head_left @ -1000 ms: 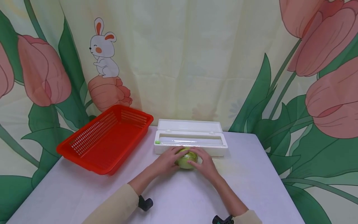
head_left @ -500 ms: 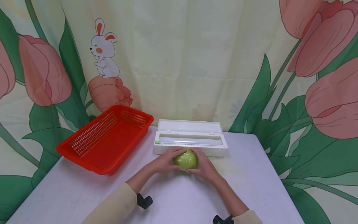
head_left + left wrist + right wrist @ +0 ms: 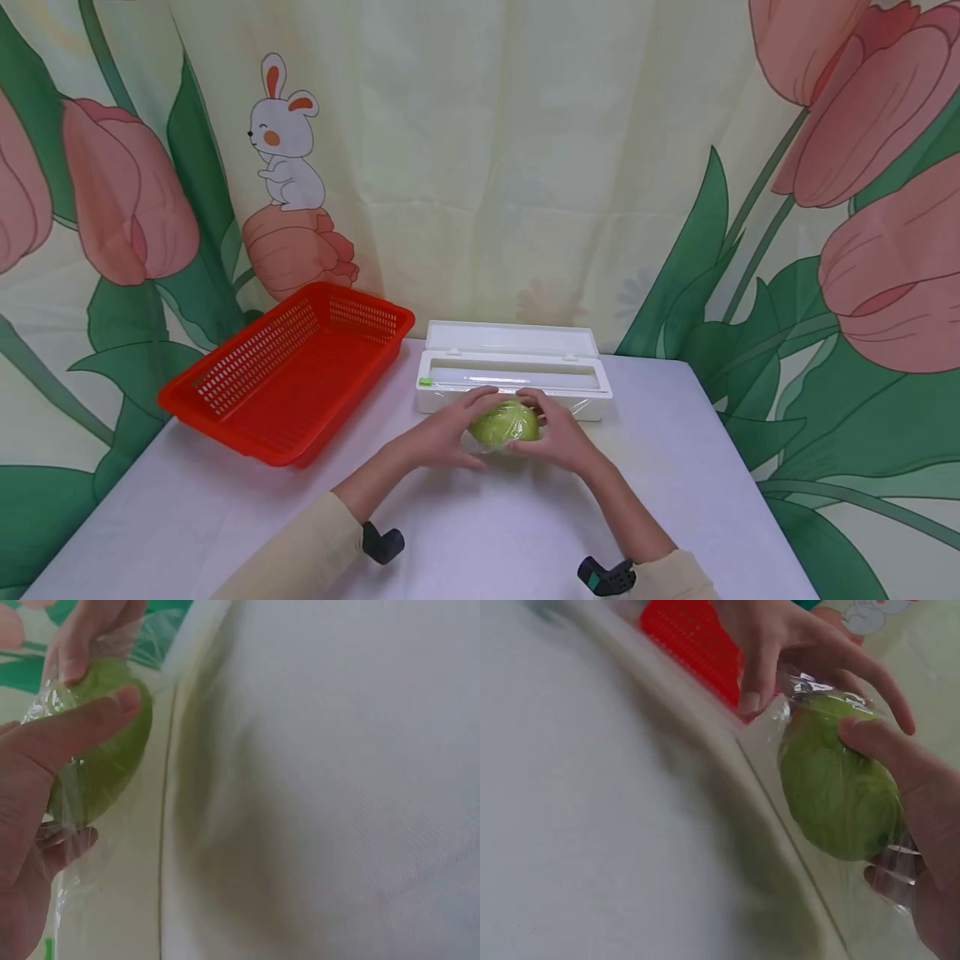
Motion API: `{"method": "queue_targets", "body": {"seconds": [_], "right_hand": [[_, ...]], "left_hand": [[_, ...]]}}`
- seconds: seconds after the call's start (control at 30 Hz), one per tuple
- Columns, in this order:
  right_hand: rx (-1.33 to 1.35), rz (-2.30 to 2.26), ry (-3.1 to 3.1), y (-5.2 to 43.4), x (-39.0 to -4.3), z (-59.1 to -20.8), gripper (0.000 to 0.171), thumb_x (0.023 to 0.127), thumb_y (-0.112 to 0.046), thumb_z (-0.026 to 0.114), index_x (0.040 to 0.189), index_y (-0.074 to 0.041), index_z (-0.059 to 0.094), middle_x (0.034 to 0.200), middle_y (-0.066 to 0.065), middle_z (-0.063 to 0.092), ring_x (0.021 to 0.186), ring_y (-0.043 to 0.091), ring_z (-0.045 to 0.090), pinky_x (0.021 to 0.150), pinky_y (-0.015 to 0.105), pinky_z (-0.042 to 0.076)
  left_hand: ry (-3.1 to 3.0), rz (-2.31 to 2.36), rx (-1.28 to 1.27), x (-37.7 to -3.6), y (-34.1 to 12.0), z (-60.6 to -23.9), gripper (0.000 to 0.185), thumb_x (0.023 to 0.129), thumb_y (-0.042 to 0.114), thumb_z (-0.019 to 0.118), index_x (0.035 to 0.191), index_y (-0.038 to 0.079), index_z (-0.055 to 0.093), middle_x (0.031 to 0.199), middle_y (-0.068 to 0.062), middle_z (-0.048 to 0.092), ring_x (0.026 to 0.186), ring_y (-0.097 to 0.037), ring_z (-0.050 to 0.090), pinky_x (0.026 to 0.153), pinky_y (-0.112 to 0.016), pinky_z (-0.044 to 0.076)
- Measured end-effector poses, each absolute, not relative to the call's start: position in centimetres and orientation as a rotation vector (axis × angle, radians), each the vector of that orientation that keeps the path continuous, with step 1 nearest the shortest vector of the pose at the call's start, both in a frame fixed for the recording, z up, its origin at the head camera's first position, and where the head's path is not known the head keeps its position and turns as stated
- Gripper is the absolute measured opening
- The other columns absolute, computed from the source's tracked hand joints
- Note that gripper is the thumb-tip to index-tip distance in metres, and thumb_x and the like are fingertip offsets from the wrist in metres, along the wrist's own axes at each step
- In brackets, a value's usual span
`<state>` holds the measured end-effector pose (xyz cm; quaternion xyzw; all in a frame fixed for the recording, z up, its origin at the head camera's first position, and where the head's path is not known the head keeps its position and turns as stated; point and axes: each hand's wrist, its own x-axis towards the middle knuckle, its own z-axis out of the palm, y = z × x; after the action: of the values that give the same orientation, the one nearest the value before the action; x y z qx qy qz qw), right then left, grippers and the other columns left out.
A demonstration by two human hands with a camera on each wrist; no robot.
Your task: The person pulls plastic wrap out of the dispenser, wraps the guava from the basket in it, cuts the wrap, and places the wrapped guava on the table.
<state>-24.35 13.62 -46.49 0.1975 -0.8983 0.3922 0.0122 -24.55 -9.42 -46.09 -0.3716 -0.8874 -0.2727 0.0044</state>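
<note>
Green fruit, round to slightly oval, smooth-skinned, sheathed in clear cling film that wrinkles and glints over it; held just above the white table, directly in front of the wrap dispenser. Left hand cups its left side, fingers curled over the top and thumb pressed flat along the near face; right hand cups the right side, fingers curled over the top, thumb laid on the skin, lower fingers tucked beneath with loose film bunched against them. Both hands grip the fruit through the film; fingertips of the two hands nearly meet on top. Wrap dispenser: long white plastic box, hinged lid standing open toward the curtain, small green tab at its left end, front edge just beyond the fruit. Red basket: rectangular slotted plastic, tilted, left of the dispenser and well apart from the hands. Open tabletop lies in front of the hands and to their right, up to the table's right edge. Backdrop: curtain printed with pink tulips, green leaves and a white rabbit.
</note>
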Motion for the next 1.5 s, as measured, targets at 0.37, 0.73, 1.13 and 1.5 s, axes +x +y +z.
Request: {"method": "queue_targets", "body": {"seconds": [0.37,0.73,1.13,1.5], "right_hand": [[0.551,1.335,-2.816,13.6,-24.9,-46.2,0.076,0.062,-0.045,0.080,0.126,-0.025,0.043,0.120,0.002,0.058,0.094,0.015,0.057,0.077,0.028,0.050],[0.577,1.306,-2.791,13.2,-25.3,-46.3,0.076,0.060,-0.042,0.082,0.123,-0.023,0.044,0.114,0.000,0.059,0.089,0.013,0.057,0.074,0.027,0.049],[0.515,1.365,-2.794,13.5,-25.4,-45.6,0.070,0.065,-0.039,0.080,0.123,-0.023,0.043,0.112,0.005,0.063,0.090,0.015,0.059,0.075,0.026,0.050],[0.672,0.882,-2.596,13.3,-24.7,-45.3,0.083,0.061,-0.049,0.079,0.132,-0.024,0.044,0.133,-0.002,0.048,0.122,0.020,0.045,0.097,0.048,0.040]], "left_hand": [[-2.305,-0.279,-1.208,-24.1,-9.4,-46.0,0.067,0.070,0.045,0.074,0.130,0.029,0.049,0.138,0.004,0.044,0.129,-0.016,0.037,0.102,-0.039,0.040],[-2.381,-0.188,-1.105,-24.7,-8.8,-47.1,0.080,0.067,0.043,0.078,0.135,0.022,0.043,0.135,0.003,0.046,0.125,-0.017,0.041,0.100,-0.039,0.041],[-2.462,-0.180,-1.027,-25.5,-7.9,-47.4,0.087,0.067,0.038,0.079,0.139,0.019,0.035,0.135,0.002,0.044,0.125,-0.016,0.042,0.101,-0.038,0.040],[-2.650,-0.409,-0.997,-26.7,-7.7,-46.4,0.086,0.064,0.038,0.079,0.136,0.019,0.035,0.134,0.001,0.045,0.119,-0.016,0.045,0.099,-0.039,0.041]]}}
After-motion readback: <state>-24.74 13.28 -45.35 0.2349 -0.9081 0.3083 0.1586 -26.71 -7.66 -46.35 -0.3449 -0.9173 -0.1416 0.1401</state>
